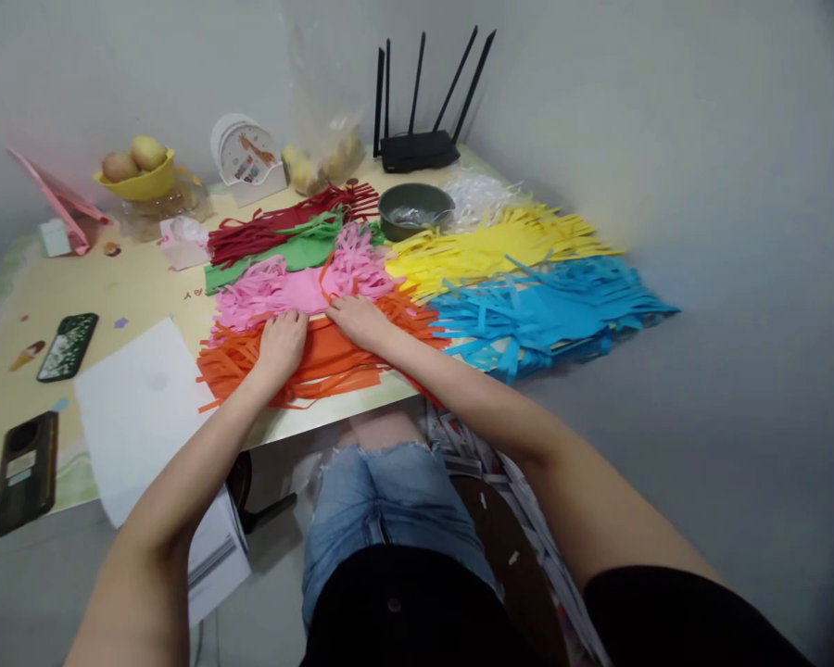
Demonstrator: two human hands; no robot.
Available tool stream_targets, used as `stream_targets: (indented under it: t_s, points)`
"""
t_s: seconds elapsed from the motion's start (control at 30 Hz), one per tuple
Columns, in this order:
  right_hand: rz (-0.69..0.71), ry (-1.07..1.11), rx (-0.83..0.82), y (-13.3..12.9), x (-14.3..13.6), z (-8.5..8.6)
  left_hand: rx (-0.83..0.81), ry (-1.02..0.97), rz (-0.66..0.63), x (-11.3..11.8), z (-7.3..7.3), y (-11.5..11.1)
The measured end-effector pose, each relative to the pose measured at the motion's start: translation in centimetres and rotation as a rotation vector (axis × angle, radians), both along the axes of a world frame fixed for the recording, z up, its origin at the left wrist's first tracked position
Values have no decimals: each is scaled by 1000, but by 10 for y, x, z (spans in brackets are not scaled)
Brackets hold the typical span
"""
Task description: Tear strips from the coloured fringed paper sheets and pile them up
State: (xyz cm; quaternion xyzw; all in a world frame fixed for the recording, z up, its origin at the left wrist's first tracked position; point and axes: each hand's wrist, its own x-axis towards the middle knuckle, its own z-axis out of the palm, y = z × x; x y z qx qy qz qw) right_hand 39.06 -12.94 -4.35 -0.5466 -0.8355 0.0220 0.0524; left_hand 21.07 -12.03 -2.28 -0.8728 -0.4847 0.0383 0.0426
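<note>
An orange fringed sheet (334,350), of paper or thin cloth, lies at the table's front edge with its strips spread to both sides. My left hand (283,347) is closed on its upper edge, fingertips curled down. To the right, my right hand (357,320) pinches the same edge, near a loose orange strip that runs up over the pink fringed sheet (306,289). What lies under my fingertips is hidden. Behind the pink one are a green fringed sheet (298,252) and a dark red one (284,220). Yellow (493,239) and blue (549,306) fringed sheets lie to the right.
A dark green bowl (396,227) stands behind the sheets, beside white stringy material (476,199). A black router (421,151) is against the wall. Left are white paper (145,408), two phones (69,347), a yellow bowl (139,182) of round produce and a pink stand (56,195).
</note>
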Motion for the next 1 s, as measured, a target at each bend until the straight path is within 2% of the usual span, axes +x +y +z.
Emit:
stream_targets:
  t_s: [0.2, 0.37, 0.53, 0.73, 0.83, 1.0]
  points:
    - [-72, 51, -62, 10, 6, 1, -50, -45, 100, -8, -1, 19]
    - [-134, 45, -98, 17, 0, 2, -77, -34, 182, -2, -4, 28]
    - [-164, 20, -102, 19, -4, 0, -85, 1, 209, 3, -6, 35]
    - [-148, -6, -66, 18, -3, 1, -58, 34, 174, 4, 0, 31]
    - [-123, -14, -14, 15, -7, 4, -4, 29, 97, 8, 5, 22]
    - [47, -27, 35, 7, -14, 3, -34, 47, -45, 12, 6, 14]
